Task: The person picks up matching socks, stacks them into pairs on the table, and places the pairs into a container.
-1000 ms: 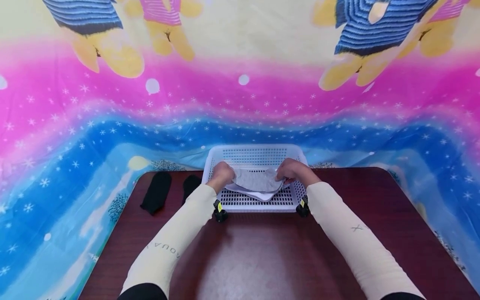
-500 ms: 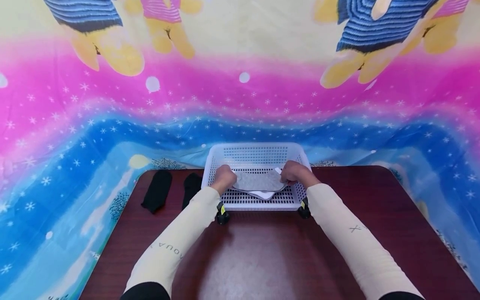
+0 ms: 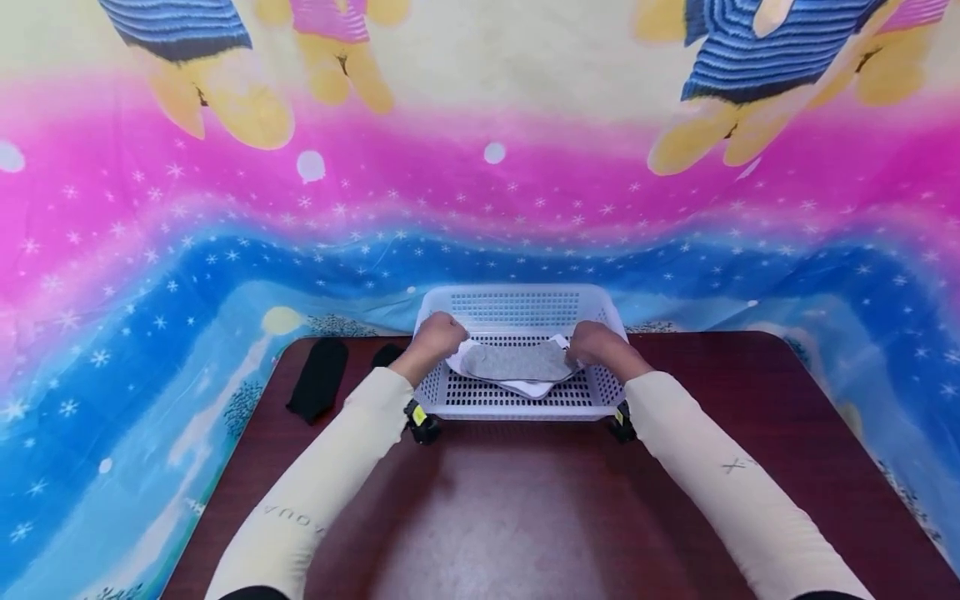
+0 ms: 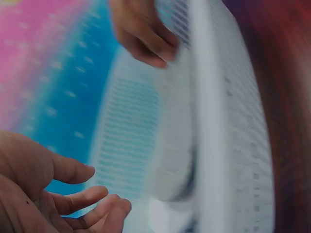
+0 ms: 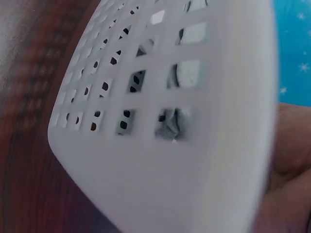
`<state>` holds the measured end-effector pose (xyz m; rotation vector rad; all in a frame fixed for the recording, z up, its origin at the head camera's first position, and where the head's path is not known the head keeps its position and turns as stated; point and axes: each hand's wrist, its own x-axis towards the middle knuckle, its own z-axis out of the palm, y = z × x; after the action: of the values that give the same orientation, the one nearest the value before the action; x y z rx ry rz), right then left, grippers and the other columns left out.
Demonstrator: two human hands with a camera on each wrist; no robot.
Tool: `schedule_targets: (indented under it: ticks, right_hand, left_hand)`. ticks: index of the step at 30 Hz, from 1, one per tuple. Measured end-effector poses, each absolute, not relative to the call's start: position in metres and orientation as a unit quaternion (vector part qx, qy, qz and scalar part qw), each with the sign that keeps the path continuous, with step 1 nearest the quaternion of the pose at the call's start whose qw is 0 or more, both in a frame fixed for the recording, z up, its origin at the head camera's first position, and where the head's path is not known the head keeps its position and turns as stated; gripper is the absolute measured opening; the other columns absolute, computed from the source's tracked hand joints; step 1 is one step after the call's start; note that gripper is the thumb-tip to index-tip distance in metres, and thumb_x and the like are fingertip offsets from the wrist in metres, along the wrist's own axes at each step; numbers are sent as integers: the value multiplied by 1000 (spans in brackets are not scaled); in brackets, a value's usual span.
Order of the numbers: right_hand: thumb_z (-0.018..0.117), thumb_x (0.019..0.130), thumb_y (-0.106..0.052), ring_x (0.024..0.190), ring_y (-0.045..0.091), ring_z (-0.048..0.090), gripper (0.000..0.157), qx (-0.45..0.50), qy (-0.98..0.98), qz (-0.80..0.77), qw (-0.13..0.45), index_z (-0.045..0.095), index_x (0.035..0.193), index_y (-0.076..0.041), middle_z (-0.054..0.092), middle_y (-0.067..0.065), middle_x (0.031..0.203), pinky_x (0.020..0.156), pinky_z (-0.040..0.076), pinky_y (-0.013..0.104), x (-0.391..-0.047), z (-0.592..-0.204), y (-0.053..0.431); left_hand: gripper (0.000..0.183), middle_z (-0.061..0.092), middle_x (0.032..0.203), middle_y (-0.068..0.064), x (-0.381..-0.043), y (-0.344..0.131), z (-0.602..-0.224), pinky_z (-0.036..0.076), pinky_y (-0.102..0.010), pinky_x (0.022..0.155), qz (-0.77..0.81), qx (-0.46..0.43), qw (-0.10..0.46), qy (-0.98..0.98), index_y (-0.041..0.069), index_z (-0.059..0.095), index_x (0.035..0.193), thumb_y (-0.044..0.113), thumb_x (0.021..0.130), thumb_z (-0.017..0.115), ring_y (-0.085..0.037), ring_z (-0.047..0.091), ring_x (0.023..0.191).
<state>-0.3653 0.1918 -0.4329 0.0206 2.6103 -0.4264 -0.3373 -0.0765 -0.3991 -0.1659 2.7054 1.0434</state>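
Observation:
A grey sock (image 3: 517,363) lies on white socks (image 3: 532,389) inside the white plastic basket (image 3: 525,413). My left hand (image 3: 441,337) is above the basket's left end, apart from the grey sock. In the left wrist view, that left hand (image 4: 43,194) has its fingers spread, relaxed and holding nothing. My right hand (image 3: 595,343) pinches the right end of the grey sock; its fingers (image 4: 155,48) show at the top of the left wrist view. The basket wall hides most of the right hand (image 5: 291,170) in the right wrist view.
A black sock (image 3: 318,381) lies flat at the table's left. Another black sock (image 3: 387,355) is mostly hidden behind the left forearm. The basket stands at the brown table's (image 3: 517,508) back edge, before a patterned cloth (image 3: 480,200).
My left hand has let go of the grey sock's left end and moved up and left. The right hand has shifted slightly right, still at the sock's right end.

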Motion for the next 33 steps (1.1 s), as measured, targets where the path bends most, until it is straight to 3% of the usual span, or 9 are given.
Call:
schedule_targets:
  ticks: [4,8,11,19,25,33]
  right_hand:
    - [64,87,-20,56,13,37,29,-15,957,-178,231,45,66,-12,37,-2,61,56,38,29,-356,-423,194]
    - [63,88,-20,71,17,50,15,-53,962,-196,183,56,85,-7,55,4,79,67,45,32,-346,-411,199]
    - [63,89,-18,81,20,56,19,-101,965,-208,126,60,100,-3,62,9,94,74,48,36,-336,-407,206]
    - [69,88,-22,89,19,60,18,-229,957,-180,-14,65,98,-7,65,6,94,78,52,40,-288,-420,244]
    - [76,82,-24,93,12,55,25,-330,929,-124,-113,66,102,-11,63,-1,99,77,51,35,-252,-433,274]
    - [79,78,-27,101,2,54,32,-399,897,-116,-148,70,106,-15,62,-9,108,84,45,17,-235,-438,289]
  left_hand:
    - [18,64,103,-9,-325,-96,-380,47,-29,70,395,-54,109,911,7,66,102,17,94,54,-20,58,87]
    - [23,62,112,-11,-306,-119,-373,47,-34,77,383,-42,75,920,7,61,113,19,96,52,-24,57,96]
    - [24,63,113,-11,-291,-138,-380,47,-35,77,348,-33,46,936,7,59,117,19,98,49,-24,59,98]
    - [22,61,103,-13,-266,-182,-422,48,-39,77,283,12,9,959,2,56,114,9,96,47,-24,59,91]
    - [21,61,104,-16,-255,-205,-452,51,-42,79,256,55,2,965,-1,61,111,1,91,54,-27,60,95]
    - [30,62,110,-13,-243,-209,-485,52,-43,86,206,121,9,971,0,64,113,4,84,70,-29,59,107]
